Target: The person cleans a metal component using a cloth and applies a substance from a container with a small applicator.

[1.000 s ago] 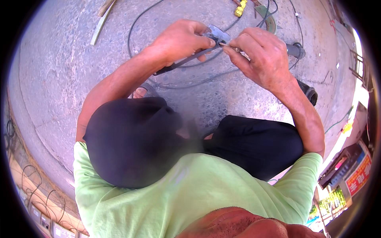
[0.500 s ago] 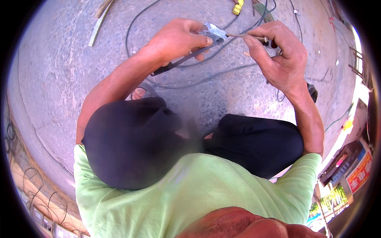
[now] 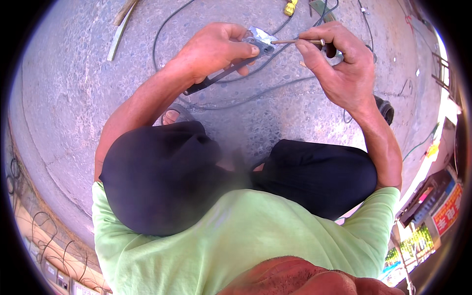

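My left hand (image 3: 219,51) is closed round a dark tool (image 3: 211,81) with a long black handle and a metal head (image 3: 261,37), shiny silver on top, at the upper middle. My right hand (image 3: 339,66) pinches a thin brownish rod (image 3: 285,42); its left end meets the tool's head, and its thicker right end sits among my fingers with a small dark object partly hidden behind them. Both hands are above the concrete floor, beyond my dark-clad knees.
Grey cables (image 3: 162,29) loop across the floor (image 3: 83,98). A yellow connector (image 3: 290,7), wooden strips (image 3: 118,37) and a green curved piece (image 3: 319,10) lie at the top. A dark cylindrical object (image 3: 383,110) is right of my right arm. Signboards (image 3: 445,211) and clutter line the right edge.
My right hand has drawn back rightward from the metal head, exposing the rod between them, then shifted slightly up and left. My left hand and the tool moved slightly up and left.
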`<move>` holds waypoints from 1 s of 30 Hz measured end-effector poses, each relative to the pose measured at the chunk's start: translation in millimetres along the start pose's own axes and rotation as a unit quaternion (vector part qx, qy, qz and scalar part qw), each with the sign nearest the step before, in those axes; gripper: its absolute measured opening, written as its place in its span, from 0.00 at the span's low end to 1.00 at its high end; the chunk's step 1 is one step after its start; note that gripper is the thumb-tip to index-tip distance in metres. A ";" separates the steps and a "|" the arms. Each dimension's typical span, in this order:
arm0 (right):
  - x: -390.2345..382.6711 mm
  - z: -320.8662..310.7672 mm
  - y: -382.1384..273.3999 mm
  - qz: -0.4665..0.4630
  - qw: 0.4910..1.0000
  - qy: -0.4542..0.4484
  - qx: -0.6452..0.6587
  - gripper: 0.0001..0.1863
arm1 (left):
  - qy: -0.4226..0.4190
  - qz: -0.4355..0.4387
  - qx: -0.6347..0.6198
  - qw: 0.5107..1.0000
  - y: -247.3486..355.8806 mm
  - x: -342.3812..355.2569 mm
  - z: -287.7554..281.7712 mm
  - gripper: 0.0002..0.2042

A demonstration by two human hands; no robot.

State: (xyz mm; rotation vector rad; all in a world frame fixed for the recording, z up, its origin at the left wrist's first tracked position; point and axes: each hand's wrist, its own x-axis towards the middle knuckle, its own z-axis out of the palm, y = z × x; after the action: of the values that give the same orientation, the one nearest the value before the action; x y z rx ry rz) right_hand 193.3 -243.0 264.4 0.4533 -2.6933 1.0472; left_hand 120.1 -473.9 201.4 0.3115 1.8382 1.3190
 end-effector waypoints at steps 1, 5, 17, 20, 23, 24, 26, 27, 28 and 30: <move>-0.6 1.8 0.7 -0.008 1.000 -0.003 0.004 0.06 | -0.003 0.001 0.004 1.000 0.6 0.3 0.1 0.13; -0.4 11.7 2.3 -0.028 0.999 -0.017 0.014 0.07 | -0.005 -0.011 0.006 1.000 3.5 0.8 1.1 0.13; 5.1 25.9 4.1 -0.049 0.998 -0.022 -0.020 0.07 | -0.001 -0.005 0.008 1.000 2.1 0.9 2.7 0.12; 5.3 27.3 3.8 -0.043 0.999 -0.025 -0.015 0.07 | -0.009 0.005 0.005 1.000 0.0 0.8 3.1 0.13; 4.7 30.0 7.8 -0.055 0.998 -0.019 -0.013 0.07 | -0.010 0.002 -0.008 1.000 -3.2 2.5 3.1 0.13; 4.8 30.7 9.7 -0.061 0.998 -0.016 -0.013 0.07 | -0.009 0.001 -0.005 1.000 -2.5 2.3 3.0 0.13; 5.3 31.2 10.9 -0.080 0.996 -0.015 -0.031 0.07 | -0.009 -0.001 0.002 1.000 -0.2 1.4 3.0 0.13; 5.8 31.5 11.2 -0.089 0.995 -0.014 -0.040 0.07 | -0.007 0.001 0.008 1.000 -0.6 1.5 2.9 0.13; 6.6 32.0 11.7 -0.107 0.993 -0.014 -0.055 0.07 | -0.006 0.004 0.013 1.000 -1.4 2.1 2.9 0.13; 8.3 33.4 12.6 -0.141 0.986 -0.012 -0.084 0.07 | -0.003 0.004 0.020 1.000 -1.0 2.4 3.5 0.14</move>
State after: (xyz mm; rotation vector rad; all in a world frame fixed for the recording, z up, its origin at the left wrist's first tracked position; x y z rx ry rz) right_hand 178.1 -258.8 235.1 0.7887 -2.6092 0.7339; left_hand 121.4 -470.5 199.1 0.3440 1.8631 1.2859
